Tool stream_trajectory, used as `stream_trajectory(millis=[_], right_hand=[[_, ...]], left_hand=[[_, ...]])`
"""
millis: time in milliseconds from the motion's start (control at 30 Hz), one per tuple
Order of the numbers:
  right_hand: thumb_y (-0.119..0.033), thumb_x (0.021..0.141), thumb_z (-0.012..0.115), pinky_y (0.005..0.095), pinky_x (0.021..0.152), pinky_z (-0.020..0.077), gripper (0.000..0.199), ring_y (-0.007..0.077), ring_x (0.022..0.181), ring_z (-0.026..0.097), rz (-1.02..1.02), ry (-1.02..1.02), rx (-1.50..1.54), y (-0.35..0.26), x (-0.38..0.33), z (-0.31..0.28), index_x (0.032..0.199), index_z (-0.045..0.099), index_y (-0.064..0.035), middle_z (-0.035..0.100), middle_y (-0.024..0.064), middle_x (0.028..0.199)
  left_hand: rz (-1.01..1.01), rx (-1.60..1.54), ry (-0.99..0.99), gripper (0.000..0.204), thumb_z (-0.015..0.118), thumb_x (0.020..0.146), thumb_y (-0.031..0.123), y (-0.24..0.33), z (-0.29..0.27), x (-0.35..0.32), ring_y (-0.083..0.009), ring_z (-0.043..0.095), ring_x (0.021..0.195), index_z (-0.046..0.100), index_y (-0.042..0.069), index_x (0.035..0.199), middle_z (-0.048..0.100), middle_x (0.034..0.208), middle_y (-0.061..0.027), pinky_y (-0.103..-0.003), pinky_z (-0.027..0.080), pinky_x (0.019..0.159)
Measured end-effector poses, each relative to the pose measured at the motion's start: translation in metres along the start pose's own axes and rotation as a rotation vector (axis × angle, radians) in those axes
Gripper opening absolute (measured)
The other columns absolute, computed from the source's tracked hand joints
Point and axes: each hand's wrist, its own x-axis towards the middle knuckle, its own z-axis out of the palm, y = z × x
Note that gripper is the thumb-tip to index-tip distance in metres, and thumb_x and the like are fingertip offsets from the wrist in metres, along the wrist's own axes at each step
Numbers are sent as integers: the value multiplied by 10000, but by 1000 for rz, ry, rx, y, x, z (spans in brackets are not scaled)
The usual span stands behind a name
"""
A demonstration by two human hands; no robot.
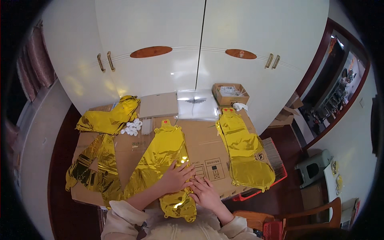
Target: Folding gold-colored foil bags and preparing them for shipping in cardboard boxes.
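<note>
A flat, shiny gold foil balloon (160, 158) lies in front of me on the cardboard-covered table, with a red dot on its far tab. My left hand (176, 178) rests on its right part, fingers stretched out and lying flat. My right hand (205, 193) is beside it at the balloon's right edge, fingers spread, its fingertips close to the left hand's. Neither hand shows anything gripped. To the right lies a neat stack of gold foil balloons (246, 154). Another gold foil piece (100, 170) spreads on the left, partly creased.
Bunched gold foil (110, 116) sits at the back left, near small white rolls (133, 127). A cardboard sheet (158, 105), clear plastic bags (197, 105) and an open cardboard box (231, 95) line the cabinet. Right of the table are a red crate (282, 176), wooden chair (312, 214) and grey stool (314, 168).
</note>
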Motion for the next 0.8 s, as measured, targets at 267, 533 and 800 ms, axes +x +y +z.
stream_trajectory(millis=[267, 533, 800], right_hand=[[-343, 936, 581, 470, 1111, 306, 434, 232, 1354, 426, 7, -11, 14, -2, 1, -3, 1264, 612, -61, 565, 70, 1346], [-338, 933, 585, 469, 1117, 301, 437, 228, 1356, 422, 12, -12, 29, -2, 1, -4, 1261, 613, -51, 560, 63, 1359], [-322, 890, 644, 471, 1097, 334, 443, 242, 1340, 453, 12, 9, 30, -2, 0, -3, 1250, 622, -64, 573, 74, 1341]], left_hand=[[-68, 60, 6, 570, 538, 921, 520, -13, 7, 6, -249, 439, 1319, 553, 126, 1333, 521, 1395, -33, -608, 300, 1067], [-97, 117, -28, 647, 518, 920, 553, -44, 10, 27, -266, 400, 1363, 483, 113, 1393, 487, 1439, -36, -636, 269, 1087], [-186, 107, -184, 991, 493, 780, 793, -78, 5, 54, -314, 309, 1423, 376, 90, 1470, 376, 1530, -66, -637, 204, 1118]])
